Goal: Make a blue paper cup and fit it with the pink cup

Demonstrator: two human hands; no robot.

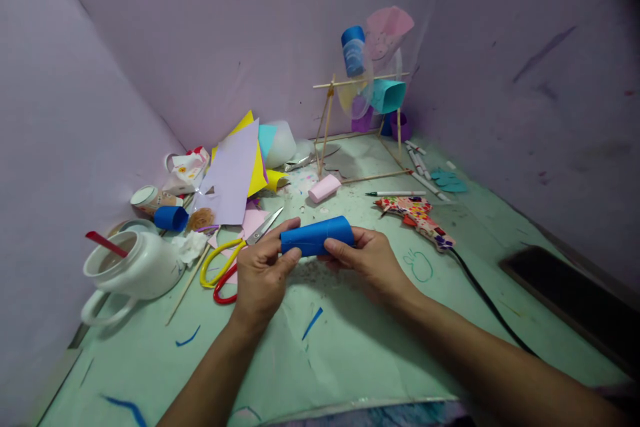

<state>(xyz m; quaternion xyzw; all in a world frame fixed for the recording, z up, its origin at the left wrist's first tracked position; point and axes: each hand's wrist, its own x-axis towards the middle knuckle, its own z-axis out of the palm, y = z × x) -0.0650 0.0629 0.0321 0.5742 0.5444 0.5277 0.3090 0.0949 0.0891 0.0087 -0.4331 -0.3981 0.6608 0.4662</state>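
1. The blue paper tube (317, 235) lies crosswise between the two hands, raised at the middle of the scene over the green table (360, 347).
2. The left hand (263, 270) is closed lightly around the tube's left end: the thumb presses at its near lower edge, and fingers reach to its far side.
3. The right hand (373, 260) pinches the right end, its thumb flat on the near face and the other fingers curled behind and below, partly hidden.
4. Most of the tube's middle shows bare between the two thumbs.
5. Just left of the left hand lie scissors (247, 240) with one yellow and one red handle, blades pointing far and right; the hand hides part of the red handle.
6. On the far side of the blue tube, well apart from the fingers, a small pink paper tube (325, 189) rests on the table.
7. To the right and farther off than the right hand lies a patterned glue gun (420, 217), its black cord running near and right.
8. Nearer than the tube, a thin blue paper strip (313, 323) lies on the table between the forearms.
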